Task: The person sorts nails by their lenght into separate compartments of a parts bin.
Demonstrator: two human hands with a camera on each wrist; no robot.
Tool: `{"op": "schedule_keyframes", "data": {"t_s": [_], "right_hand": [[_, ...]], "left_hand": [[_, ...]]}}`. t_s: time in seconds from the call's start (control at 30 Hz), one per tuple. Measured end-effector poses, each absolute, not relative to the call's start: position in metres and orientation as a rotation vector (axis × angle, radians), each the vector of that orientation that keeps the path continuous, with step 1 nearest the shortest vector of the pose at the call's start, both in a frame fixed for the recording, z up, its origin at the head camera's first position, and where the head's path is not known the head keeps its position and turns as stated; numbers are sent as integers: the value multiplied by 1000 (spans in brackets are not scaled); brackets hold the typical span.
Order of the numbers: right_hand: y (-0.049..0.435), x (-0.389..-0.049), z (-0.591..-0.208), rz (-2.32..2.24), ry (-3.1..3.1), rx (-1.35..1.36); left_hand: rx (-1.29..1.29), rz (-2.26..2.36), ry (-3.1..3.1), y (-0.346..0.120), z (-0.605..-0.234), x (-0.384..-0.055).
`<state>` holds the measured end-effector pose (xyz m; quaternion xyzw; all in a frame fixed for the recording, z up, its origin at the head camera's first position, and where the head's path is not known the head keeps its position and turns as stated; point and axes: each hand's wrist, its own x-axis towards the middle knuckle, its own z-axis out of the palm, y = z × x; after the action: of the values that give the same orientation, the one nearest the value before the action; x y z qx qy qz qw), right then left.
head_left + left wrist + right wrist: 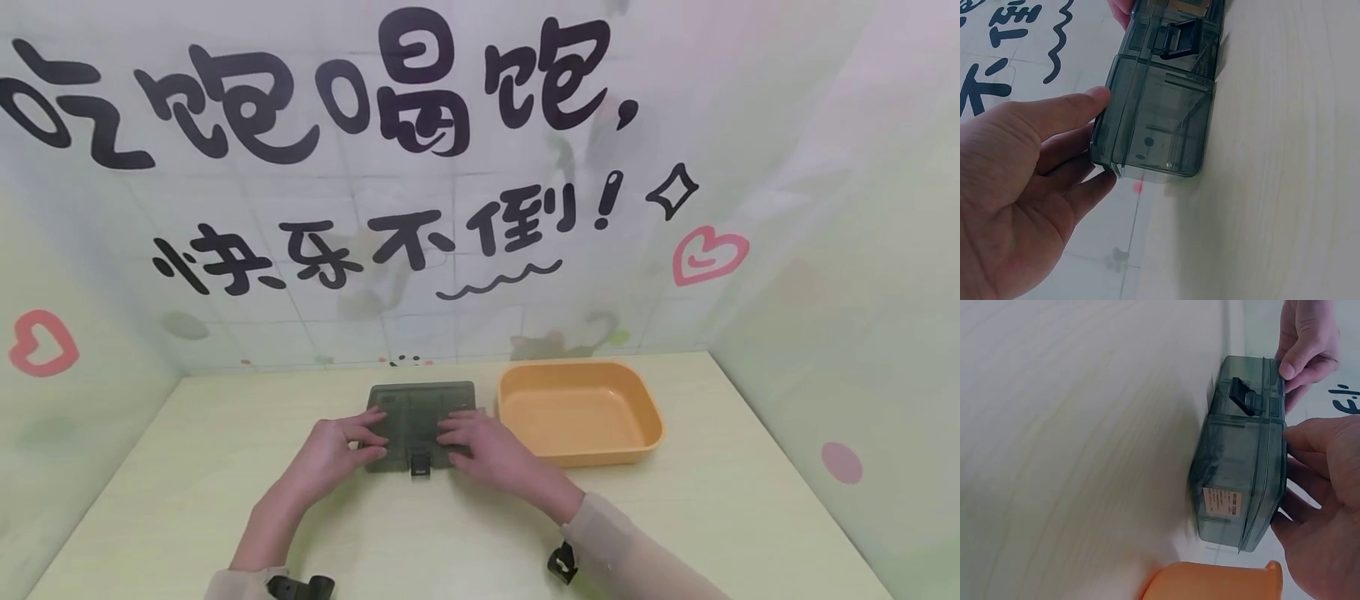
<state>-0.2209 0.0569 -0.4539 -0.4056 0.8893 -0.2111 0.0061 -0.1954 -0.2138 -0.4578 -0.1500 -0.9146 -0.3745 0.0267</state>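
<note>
A dark green see-through plastic box [415, 417] lies on the table with its lid down. Its black latch [421, 466] sits at the front middle and, in the right wrist view, the latch [1244, 397] tilts outward from the wall. My left hand [339, 447] rests its fingertips and thumb on the left part of the lid. On the right part, my right hand [491, 450] touches the lid with spread, slightly bent fingers. A printed label [1222, 502] and some dark shapes show through the box wall; what those shapes are I cannot tell.
An orange tray [577, 417] stands just right of the box, close to the right hand. The pale wooden table [450, 542] ends at a printed back wall [450, 325], with side walls at left and right.
</note>
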Motion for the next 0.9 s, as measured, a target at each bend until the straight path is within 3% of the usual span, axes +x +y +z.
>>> {"op": "schedule_keyframes", "data": {"t_s": [0.9], "right_hand": [[37, -207, -468, -365, 2871, -1249]], "left_hand": [[-530, -1149, -2834, -211, -454, -190]]}}
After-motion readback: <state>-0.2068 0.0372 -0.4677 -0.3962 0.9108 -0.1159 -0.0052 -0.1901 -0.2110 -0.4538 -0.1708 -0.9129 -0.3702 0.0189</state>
